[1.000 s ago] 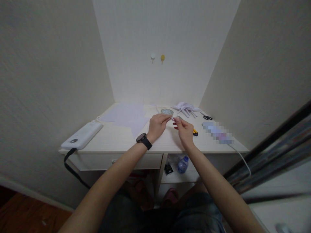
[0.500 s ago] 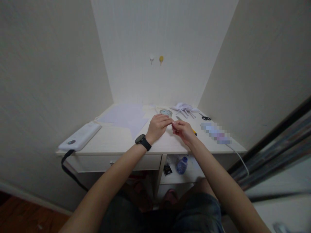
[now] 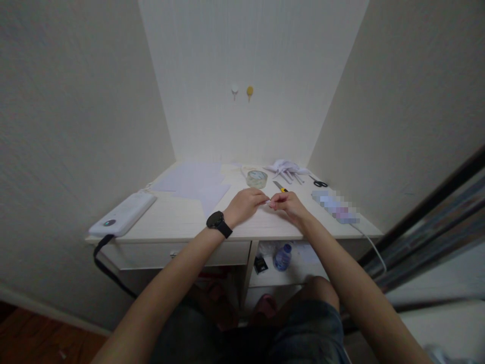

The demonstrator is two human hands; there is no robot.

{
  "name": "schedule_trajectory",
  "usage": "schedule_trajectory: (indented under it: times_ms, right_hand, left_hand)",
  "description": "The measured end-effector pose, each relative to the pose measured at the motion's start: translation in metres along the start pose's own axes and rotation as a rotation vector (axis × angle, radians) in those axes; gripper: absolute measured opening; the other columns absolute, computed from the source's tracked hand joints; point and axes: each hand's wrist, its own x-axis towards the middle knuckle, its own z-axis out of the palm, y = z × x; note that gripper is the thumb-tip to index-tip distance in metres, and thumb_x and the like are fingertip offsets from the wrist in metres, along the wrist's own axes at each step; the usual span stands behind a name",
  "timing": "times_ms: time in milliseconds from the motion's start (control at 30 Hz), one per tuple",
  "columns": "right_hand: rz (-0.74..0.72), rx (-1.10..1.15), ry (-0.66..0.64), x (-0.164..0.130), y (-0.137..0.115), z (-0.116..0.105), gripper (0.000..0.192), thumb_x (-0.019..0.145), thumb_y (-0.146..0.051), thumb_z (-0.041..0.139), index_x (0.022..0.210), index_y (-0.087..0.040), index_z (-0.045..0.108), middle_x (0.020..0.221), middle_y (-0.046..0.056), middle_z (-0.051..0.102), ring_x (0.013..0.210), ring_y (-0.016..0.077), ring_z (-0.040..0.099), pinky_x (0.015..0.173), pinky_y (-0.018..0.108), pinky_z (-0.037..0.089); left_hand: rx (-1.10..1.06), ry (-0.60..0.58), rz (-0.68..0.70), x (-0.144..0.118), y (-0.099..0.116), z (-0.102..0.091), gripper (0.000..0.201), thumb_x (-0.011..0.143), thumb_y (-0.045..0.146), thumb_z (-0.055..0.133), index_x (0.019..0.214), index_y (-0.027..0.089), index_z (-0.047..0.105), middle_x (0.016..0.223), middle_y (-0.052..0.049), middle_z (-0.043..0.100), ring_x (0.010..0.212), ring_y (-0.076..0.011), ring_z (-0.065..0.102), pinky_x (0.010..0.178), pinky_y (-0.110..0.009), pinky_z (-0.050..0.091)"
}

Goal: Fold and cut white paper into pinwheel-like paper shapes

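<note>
From the head camera, we see our left hand (image 3: 244, 205) and right hand (image 3: 288, 204) meeting fingertip to fingertip just in front of the tape roll (image 3: 256, 178), low over the desk (image 3: 182, 222). Both are closed in a pinch on a small pale piece (image 3: 269, 202) held between them; it is too small for us to tell whether it is tape or paper.

Right of the tape roll lies a utility knife (image 3: 280, 186), and further right a pair of scissors (image 3: 320, 183). Behind those sits a heap of folded white paper (image 3: 287, 168); loose sheets (image 3: 197, 184) lie to the roll's left.

We judge the main risk to be the piece slipping or, if it is tape, folding onto itself should either pinch loosen. The knife lies close to our right hand, so a careless sweep could catch it.
</note>
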Motion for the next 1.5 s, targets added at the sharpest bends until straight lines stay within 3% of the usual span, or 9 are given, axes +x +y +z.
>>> schedule_trajectory:
  times_ms: [200, 433, 533, 700, 900, 1000, 1167, 1500]
  right_hand:
    - [0.092, 0.083, 0.039, 0.003, 0.005, -0.002, 0.026, 0.045, -0.033, 0.086, 0.061, -0.017, 0.073, 0.058, 0.0, 0.064, 0.055, 0.0111, 0.051, 0.056, 0.026, 0.04]
    - [0.12, 0.07, -0.144, 0.003, 0.002, -0.002, 0.025, 0.046, -0.032, 0.086, 0.056, -0.016, 0.071, 0.052, 0.0, 0.059, 0.05, 0.0092, 0.047, 0.05, 0.025, 0.034]
    - [0.147, 0.002, -0.192, 0.001, 0.001, -0.002, 0.028, 0.052, -0.037, 0.086, 0.061, -0.015, 0.07, 0.052, 0.0, 0.059, 0.047, 0.0088, 0.046, 0.046, 0.024, 0.031]
    - [0.183, -0.204, -0.232, 0.0, 0.004, -0.004, 0.036, 0.063, -0.047, 0.08, 0.061, -0.014, 0.065, 0.046, -0.001, 0.054, 0.037, 0.0054, 0.033, 0.038, 0.024, 0.015]
    - [0.15, -0.183, -0.163, -0.003, 0.008, -0.003, 0.042, 0.07, -0.056, 0.071, 0.07, -0.014, 0.066, 0.048, -0.003, 0.051, 0.038, 0.0058, 0.033, 0.038, 0.024, 0.017]
    - [0.131, -0.227, -0.2, -0.003, 0.009, 0.004, 0.044, 0.071, -0.057, 0.071, 0.081, -0.014, 0.069, 0.049, -0.005, 0.048, 0.04, 0.0061, 0.03, 0.04, 0.024, 0.017]
    - [0.082, -0.297, -0.225, -0.002, 0.011, 0.008, 0.043, 0.064, -0.055, 0.075, 0.069, -0.013, 0.068, 0.046, -0.005, 0.042, 0.046, 0.0075, 0.03, 0.046, 0.025, 0.018]
    - [0.015, -0.407, -0.216, -0.001, 0.015, 0.005, 0.04, 0.066, -0.054, 0.072, 0.065, -0.014, 0.069, 0.046, -0.005, 0.044, 0.046, 0.0083, 0.031, 0.047, 0.026, 0.02]
  left_hand:
    - [-0.051, -0.004, -0.082, 0.0, 0.001, 0.0, 0.022, 0.096, 0.022, 0.052, 0.102, 0.016, 0.072, 0.099, -0.008, 0.073, 0.094, -0.0193, 0.066, 0.084, -0.03, 0.049]
    - [-0.101, -0.108, -0.05, -0.006, 0.001, -0.01, 0.019, 0.095, 0.023, 0.055, 0.103, 0.016, 0.072, 0.098, -0.008, 0.072, 0.094, -0.0194, 0.065, 0.085, -0.03, 0.048]
    - [-0.069, -0.179, -0.043, -0.01, 0.001, -0.021, 0.02, 0.095, 0.021, 0.055, 0.104, 0.015, 0.071, 0.099, -0.009, 0.071, 0.093, -0.0198, 0.065, 0.084, -0.03, 0.048]
    - [-0.031, -0.266, -0.04, -0.014, 0.001, -0.03, 0.02, 0.093, 0.018, 0.056, 0.104, 0.013, 0.071, 0.097, -0.011, 0.07, 0.09, -0.0204, 0.065, 0.081, -0.03, 0.048]
    - [0.002, -0.264, -0.078, -0.017, -0.001, -0.03, 0.02, 0.091, 0.017, 0.057, 0.104, 0.014, 0.072, 0.097, -0.011, 0.07, 0.092, -0.0215, 0.065, 0.083, -0.031, 0.048]
    - [0.005, -0.243, -0.078, -0.019, -0.001, -0.029, 0.02, 0.092, 0.018, 0.056, 0.103, 0.013, 0.073, 0.096, -0.011, 0.07, 0.091, -0.0214, 0.065, 0.083, -0.031, 0.048]
    - [-0.021, -0.256, -0.067, -0.02, 0.001, -0.026, 0.021, 0.094, 0.021, 0.055, 0.102, 0.014, 0.073, 0.096, -0.01, 0.07, 0.09, -0.0203, 0.065, 0.082, -0.03, 0.047]
    - [-0.003, -0.28, -0.045, -0.024, 0.007, -0.021, 0.023, 0.096, 0.022, 0.051, 0.103, 0.015, 0.072, 0.097, -0.009, 0.07, 0.091, -0.02, 0.065, 0.081, -0.029, 0.048]
